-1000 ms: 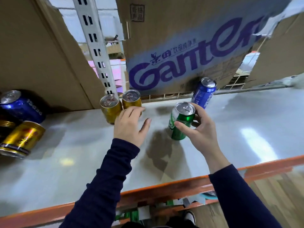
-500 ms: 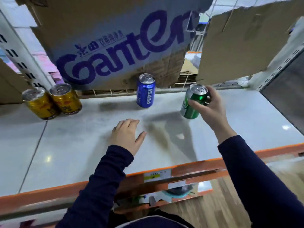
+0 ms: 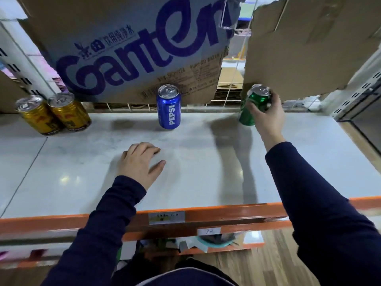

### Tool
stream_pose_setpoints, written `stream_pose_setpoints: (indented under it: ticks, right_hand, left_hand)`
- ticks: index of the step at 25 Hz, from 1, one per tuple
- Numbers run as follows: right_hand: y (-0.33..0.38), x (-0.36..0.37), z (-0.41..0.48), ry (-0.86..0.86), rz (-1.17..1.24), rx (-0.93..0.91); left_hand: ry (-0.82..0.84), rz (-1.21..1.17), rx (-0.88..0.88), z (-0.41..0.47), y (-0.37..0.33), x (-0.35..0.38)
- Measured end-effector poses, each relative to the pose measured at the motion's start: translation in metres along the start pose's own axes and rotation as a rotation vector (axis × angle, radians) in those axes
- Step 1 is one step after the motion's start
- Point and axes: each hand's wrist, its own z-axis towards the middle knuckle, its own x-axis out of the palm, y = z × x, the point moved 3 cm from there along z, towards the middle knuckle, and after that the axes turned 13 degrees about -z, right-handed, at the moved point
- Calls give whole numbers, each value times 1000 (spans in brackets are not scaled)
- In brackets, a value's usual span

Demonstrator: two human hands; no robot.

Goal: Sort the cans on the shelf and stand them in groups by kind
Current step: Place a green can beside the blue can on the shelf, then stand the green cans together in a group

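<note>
My right hand [image 3: 266, 116] grips a green can [image 3: 252, 106] at the back right of the pale shelf [image 3: 206, 168]; the can is upright, its base at or just above the surface. A blue Pepsi can [image 3: 169, 107] stands upright at the back middle. Two gold cans [image 3: 39, 115] [image 3: 69, 112] stand side by side at the back left. My left hand [image 3: 140, 162] rests on the shelf in front of the Pepsi can, fingers loosely bent, holding nothing.
A cardboard sheet printed "Ganten" [image 3: 134, 48] leans behind the cans, and a plain cardboard sheet [image 3: 309, 44] hangs at the back right. The shelf's orange front rail [image 3: 206, 217] carries paper labels. A perforated upright [image 3: 358, 93] bounds the right side.
My right hand carried the green can from the middle, past the Pepsi can, to the back right. My left hand drew back from the gold cans onto the shelf. The view shifted right.
</note>
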Motion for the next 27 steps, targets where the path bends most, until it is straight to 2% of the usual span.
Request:
stream_pose_setpoints:
  ticks: [4, 7, 9, 12, 16, 23, 27]
  right_hand:
    - [-10, -1, -4, 72, -43, 36]
    - [-20, -3, -26, 74, -122, 169]
    - [-17, 1, -49, 111, -75, 213]
    - [9, 18, -82, 202, 0, 107]
    - [72, 69, -129, 413, 72, -78]
    - [205, 160, -250, 740, 172, -359]
    - [284, 216, -343, 851, 245, -446]
  left_hand:
    - [8, 2, 8, 1, 1, 0]
    - [9, -6, -1, 1, 1, 0]
    - [21, -27, 8, -1, 0, -3]
    - [3, -58, -23, -9, 9, -18]
    - [-179, -22, -168, -46, 50, -64]
    - [-476, 19, -429, -168, 150, -165]
    - [-557, 108, -520, -252, 219, -230]
